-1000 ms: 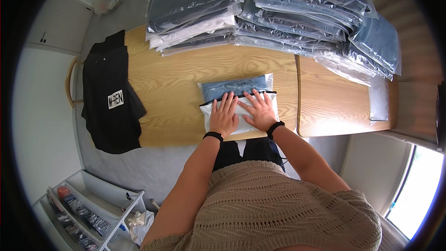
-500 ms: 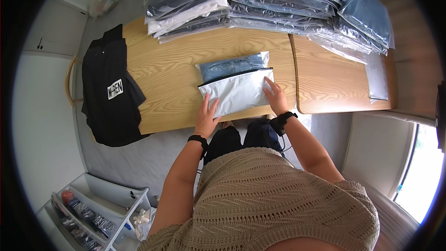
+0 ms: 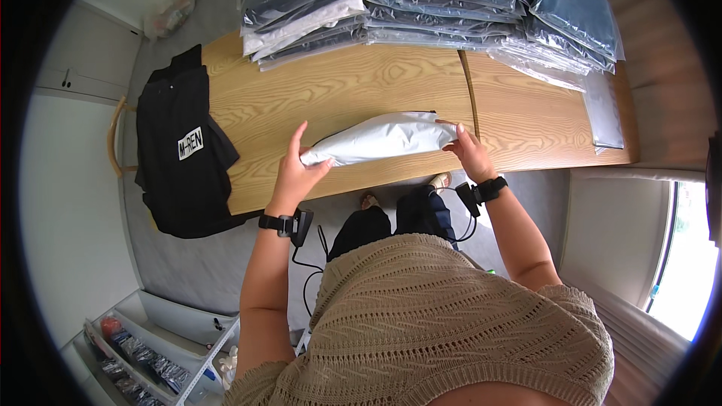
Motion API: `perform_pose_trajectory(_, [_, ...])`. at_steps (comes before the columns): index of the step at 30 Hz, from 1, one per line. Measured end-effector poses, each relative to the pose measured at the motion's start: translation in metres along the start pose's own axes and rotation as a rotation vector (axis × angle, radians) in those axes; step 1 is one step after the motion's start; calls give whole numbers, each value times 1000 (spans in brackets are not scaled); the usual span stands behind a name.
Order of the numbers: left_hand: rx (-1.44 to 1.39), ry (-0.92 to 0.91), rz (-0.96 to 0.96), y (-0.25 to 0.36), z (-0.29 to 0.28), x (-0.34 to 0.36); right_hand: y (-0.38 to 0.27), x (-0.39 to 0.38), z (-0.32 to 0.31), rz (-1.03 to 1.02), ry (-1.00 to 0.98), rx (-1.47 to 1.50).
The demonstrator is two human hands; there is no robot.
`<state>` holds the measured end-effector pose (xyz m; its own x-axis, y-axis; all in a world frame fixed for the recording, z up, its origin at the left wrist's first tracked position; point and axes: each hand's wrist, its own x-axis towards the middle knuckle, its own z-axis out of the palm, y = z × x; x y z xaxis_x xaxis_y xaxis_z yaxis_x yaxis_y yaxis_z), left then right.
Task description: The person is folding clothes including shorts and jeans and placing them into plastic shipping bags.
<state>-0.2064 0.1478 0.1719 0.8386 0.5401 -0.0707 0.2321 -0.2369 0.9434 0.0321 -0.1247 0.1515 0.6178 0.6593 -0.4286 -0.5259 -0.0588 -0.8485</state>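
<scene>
A white plastic mailing bag (image 3: pixel 383 140) is stretched between my hands over the near part of the wooden table. My left hand (image 3: pixel 295 169) grips its left end, the thumb along the near side and one finger pointing up. At the right end, my right hand (image 3: pixel 470 152) pinches the bag between thumb and fingers. The bag is tilted and bulges in the middle, with its dark top edge on the far side. The clear-bagged blue denim garment does not show now; I cannot tell whether it is hidden behind or within the white bag.
Tall stacks of clear-bagged garments (image 3: pixel 451 7) line the table's far side. Black clothing (image 3: pixel 173 150) drapes over the left end, by a wooden chair (image 3: pixel 116 135). A seam splits the wooden table (image 3: pixel 316 94). Grey bins (image 3: pixel 169 316) stand lower left; cables hang from my wrist straps.
Both hands have gone from lying on the flat white bag to gripping its ends. The bag is now raised and tilted, and the blue denim package has gone out of sight.
</scene>
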Motion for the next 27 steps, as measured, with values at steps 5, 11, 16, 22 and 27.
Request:
perform_pose_trajectory(5, [-157, 208, 21, -39, 7, 30, 5, 27, -2, -453, -9, -1042])
perform_pose_trajectory(11, [-234, 125, 10, -62, 41, 43, 10, 42, 8, -214, 43, -589])
perform_pose_trajectory(16, [60, 159, -28, -72, 46, 47, 25, 57, 4, -251, 5, -775])
perform_pose_trajectory(22, [208, 251, -7, -60, 43, 47, 29, 59, 9, -214, 93, -945])
perform_pose_trajectory(27, [249, 100, -234, -62, 49, 29, 38, 52, 11, -56, 243, -649])
